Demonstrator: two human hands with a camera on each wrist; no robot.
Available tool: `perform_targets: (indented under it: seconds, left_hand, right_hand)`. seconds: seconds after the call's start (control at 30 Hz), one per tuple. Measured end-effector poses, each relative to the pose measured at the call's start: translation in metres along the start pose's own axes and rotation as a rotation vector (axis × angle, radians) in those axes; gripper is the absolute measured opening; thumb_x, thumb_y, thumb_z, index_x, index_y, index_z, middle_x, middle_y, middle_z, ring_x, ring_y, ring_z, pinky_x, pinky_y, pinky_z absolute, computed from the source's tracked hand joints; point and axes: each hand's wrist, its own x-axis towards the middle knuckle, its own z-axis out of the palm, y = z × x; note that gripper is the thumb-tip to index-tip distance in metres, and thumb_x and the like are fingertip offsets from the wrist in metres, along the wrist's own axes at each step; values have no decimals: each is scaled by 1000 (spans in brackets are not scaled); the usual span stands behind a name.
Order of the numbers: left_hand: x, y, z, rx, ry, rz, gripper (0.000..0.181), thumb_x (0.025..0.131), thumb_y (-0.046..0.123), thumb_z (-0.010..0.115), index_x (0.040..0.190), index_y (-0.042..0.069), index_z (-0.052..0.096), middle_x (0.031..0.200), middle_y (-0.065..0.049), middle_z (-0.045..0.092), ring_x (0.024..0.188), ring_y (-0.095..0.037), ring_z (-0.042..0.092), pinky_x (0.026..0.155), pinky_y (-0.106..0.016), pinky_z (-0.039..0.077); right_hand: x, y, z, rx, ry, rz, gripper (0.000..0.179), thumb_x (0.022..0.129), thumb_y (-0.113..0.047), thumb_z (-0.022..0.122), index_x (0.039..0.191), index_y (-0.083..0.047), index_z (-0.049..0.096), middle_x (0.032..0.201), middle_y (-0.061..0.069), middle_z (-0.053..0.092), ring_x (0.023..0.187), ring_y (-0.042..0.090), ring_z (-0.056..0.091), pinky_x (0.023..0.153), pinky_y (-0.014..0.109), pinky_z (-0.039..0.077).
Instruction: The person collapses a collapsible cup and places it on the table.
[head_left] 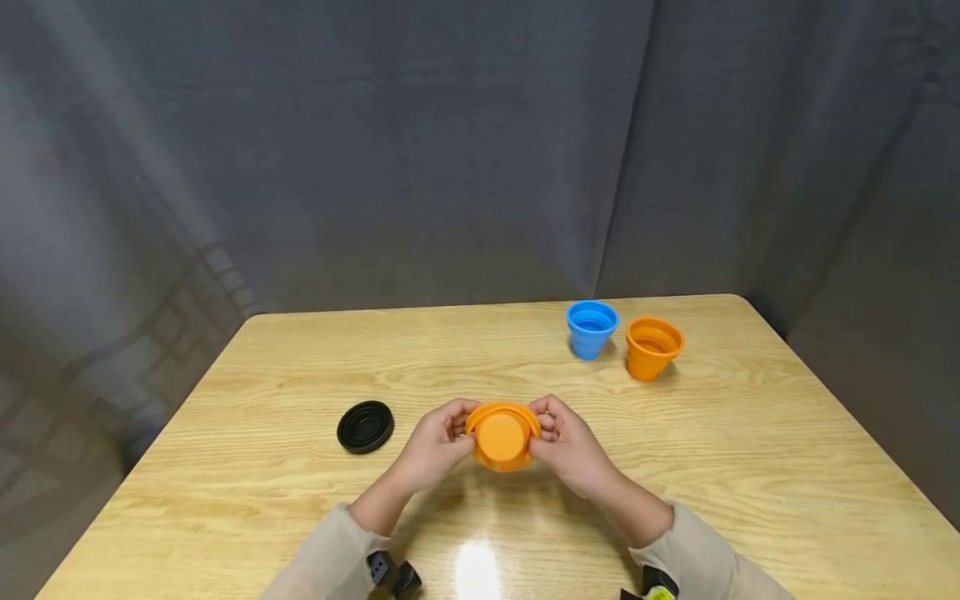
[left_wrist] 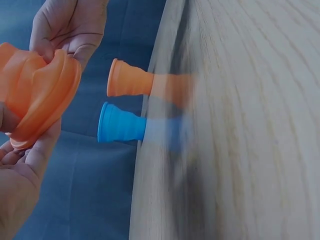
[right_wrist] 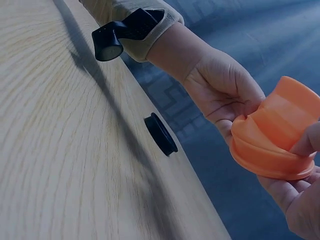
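Observation:
An orange collapsible silicone cup (head_left: 502,437) is held up over the table between both hands, its flat base toward the head camera. My left hand (head_left: 438,443) pinches one side of its rim, and my right hand (head_left: 570,446) pinches the opposite side. In the left wrist view the wall of the cup (left_wrist: 40,95) is bent and folded near the rim. The right wrist view shows the cup (right_wrist: 275,135) with its wall creased inward beside the fingers. A black collapsed cup (head_left: 365,427) lies flat on the table, left of my left hand.
At the back right of the wooden table (head_left: 300,358) stand a blue cup (head_left: 591,329) and a second orange cup (head_left: 652,348), both upright and expanded, side by side. A grey curtain (head_left: 412,167) hangs behind the table's far edge.

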Motion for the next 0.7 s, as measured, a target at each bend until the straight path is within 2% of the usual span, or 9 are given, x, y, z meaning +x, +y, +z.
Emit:
perform_targets:
  seconds: [0.17,0.27,0.37,0.53,0.7]
  left_hand:
    - [1,-11,-3,-6,-4,-16,28,78,-13,46,105,-10,50,92,-15,57,76,-13,54,64,-24,48]
    - [2,-18,-5,-25,-17,-24,26,80,-10,47,106,-8,50,93,-14,57,78,-15,55,67,-32,49]
    - [1,-20,-8,-43,-55,0,26,82,-7,47,108,-8,49,94,-15,56,80,-17,55,70,-39,48]
    - [-1,-21,-13,-66,-114,32,28,83,-3,50,111,-9,47,97,-15,55,84,-16,54,73,-33,47]
    - [-3,-23,-16,-147,-155,51,33,82,-3,52,113,-12,43,97,-13,54,85,-15,54,74,-31,47]
  right_hand:
    - [-1,1,-3,3,-5,2,28,76,14,45,102,13,36,94,19,55,77,14,56,66,24,48]
    - [-1,2,-6,20,-19,0,28,76,14,45,102,14,36,93,18,55,77,14,56,66,24,48]
    - [-2,4,-9,41,-57,-10,28,77,12,46,103,14,35,93,15,55,80,14,57,68,26,48]
    - [-2,5,-17,80,-121,-30,27,77,10,46,102,10,35,91,10,55,80,14,57,68,26,48]
    - [-1,6,-22,117,-182,-51,26,78,9,48,102,7,37,89,9,54,78,14,56,67,25,48]
